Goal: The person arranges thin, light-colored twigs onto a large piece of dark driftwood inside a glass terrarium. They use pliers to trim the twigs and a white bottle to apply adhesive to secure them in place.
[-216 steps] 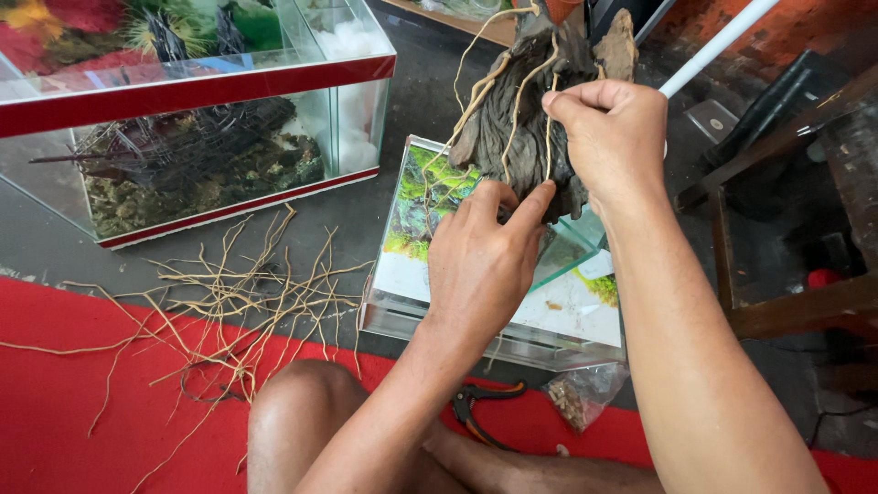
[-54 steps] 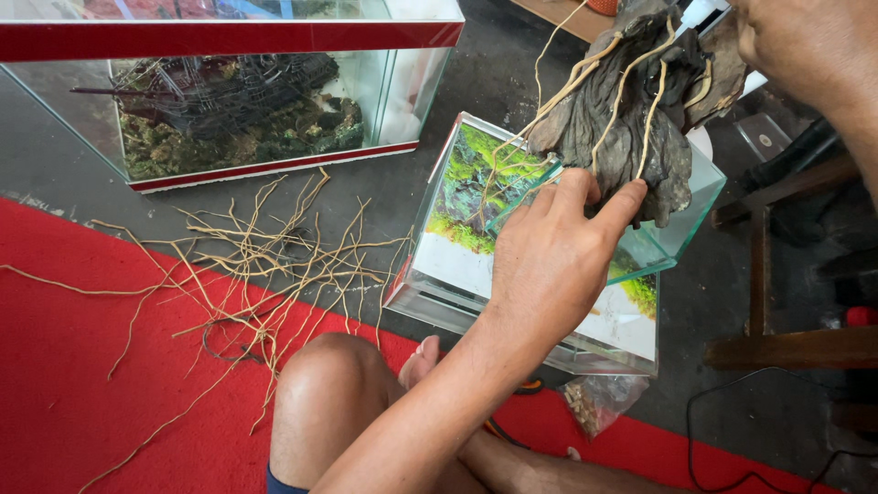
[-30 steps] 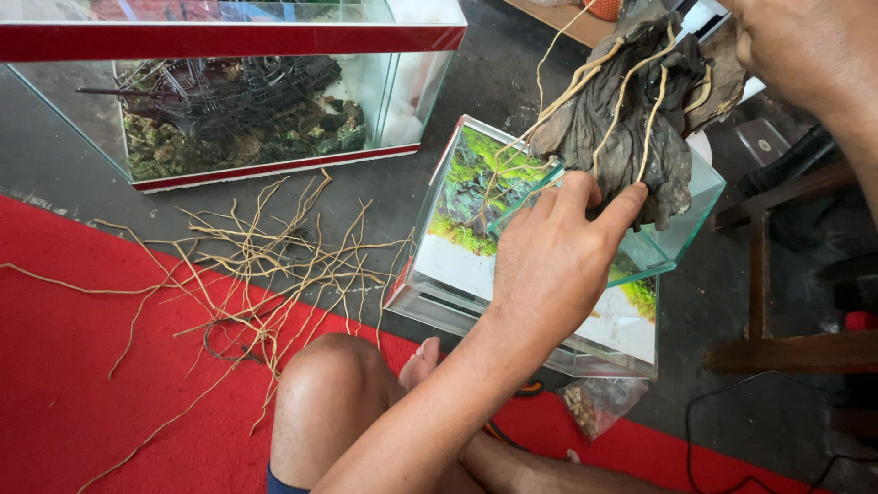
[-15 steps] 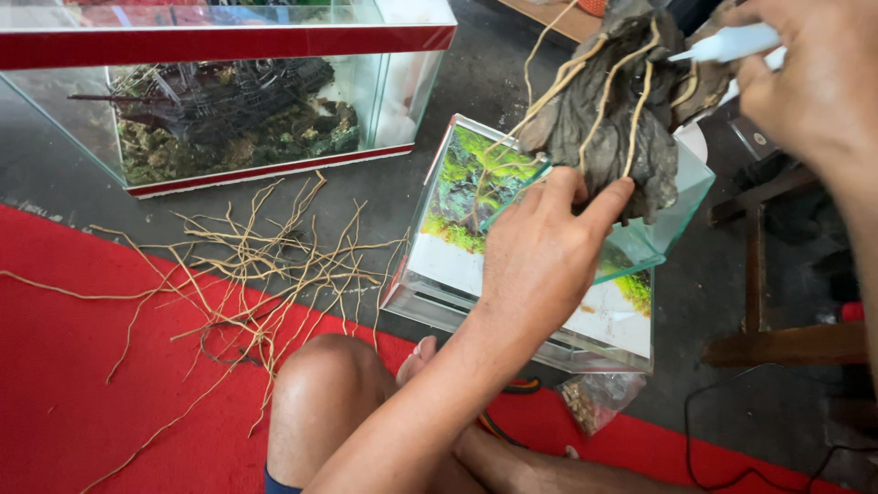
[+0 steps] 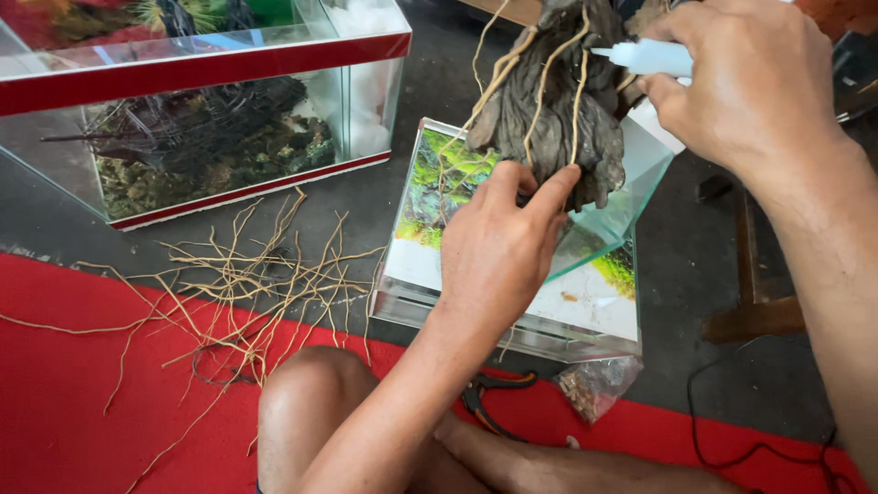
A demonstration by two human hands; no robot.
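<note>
Gnarled grey driftwood (image 5: 549,119), pale wiry roots (image 5: 247,274)

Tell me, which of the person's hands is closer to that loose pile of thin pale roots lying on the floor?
Left. The left hand grips the driftwood over the small glass tank, just right of the root pile. The right hand, holding a white nozzle bottle, is farther away at upper right.

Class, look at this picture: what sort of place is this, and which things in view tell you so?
Probably a home or workshop floor used for aquarium decorating: a planted glass tank, a small empty tank, loose roots on the floor, and driftwood in the left hand.
</note>
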